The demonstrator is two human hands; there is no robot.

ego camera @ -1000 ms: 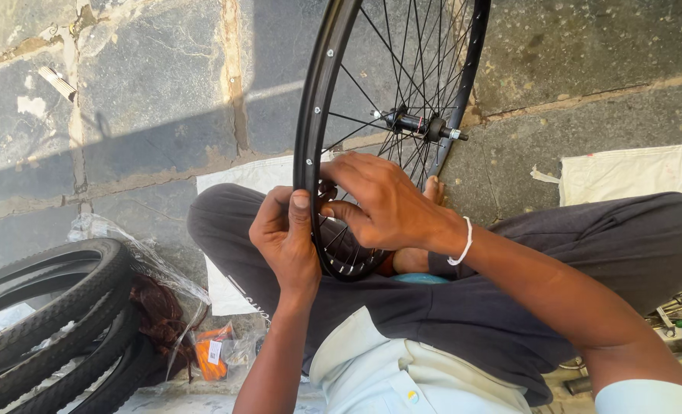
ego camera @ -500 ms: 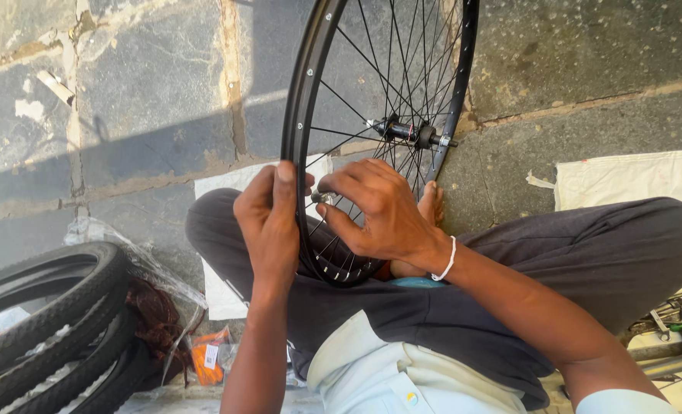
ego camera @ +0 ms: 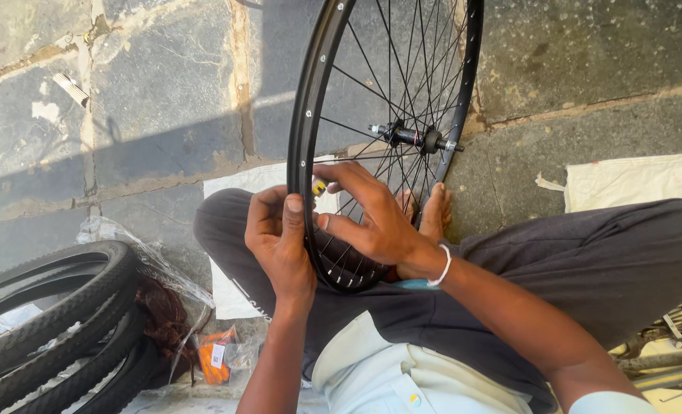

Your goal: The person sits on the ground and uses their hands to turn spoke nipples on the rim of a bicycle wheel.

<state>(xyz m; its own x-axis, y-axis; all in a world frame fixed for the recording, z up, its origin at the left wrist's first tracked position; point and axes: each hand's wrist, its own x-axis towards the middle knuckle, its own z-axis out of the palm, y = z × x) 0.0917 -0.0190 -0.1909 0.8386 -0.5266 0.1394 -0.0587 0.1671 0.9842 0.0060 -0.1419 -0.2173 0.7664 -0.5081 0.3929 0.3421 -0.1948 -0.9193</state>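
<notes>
Sitting on the stone floor [ego camera: 149,100], a person holds a black bicycle wheel [ego camera: 310,123] upright between the legs, and this wheel is the landmark for all places below. The wheel has no tyre; its lower part rests in the lap, its top goes out of the picture, and its hub [ego camera: 410,136] with the axle is at the middle, above both hands.

The left hand [ego camera: 280,241] is at the near side of the rim, low on it. Its fingers are curled around the rim and its thumb [ego camera: 295,218] is pressed flat on the rim's edge, so it is clamped on the wheel. The right hand [ego camera: 375,218] comes from the other side and lies over the spokes [ego camera: 372,73], just beside the left hand. Its forefinger and thumb are pinched together on a small yellow piece [ego camera: 319,187] right at the rim; what this piece is, I cannot tell. The other fingers are stretched toward the left thumb. A white bracelet [ego camera: 441,268] is on the right wrist.

Behind the lower spokes the bare feet [ego camera: 433,211] show, on a white sheet [ego camera: 256,180] that lies under the wheel. To the left of the wheel, well apart, some black tyres [ego camera: 46,314] are stacked, with clear plastic wrapping [ego camera: 149,261] and a small orange packet [ego camera: 217,356] near them. To the right of the wheel a second white sheet [ego camera: 632,180] lies on the floor.
</notes>
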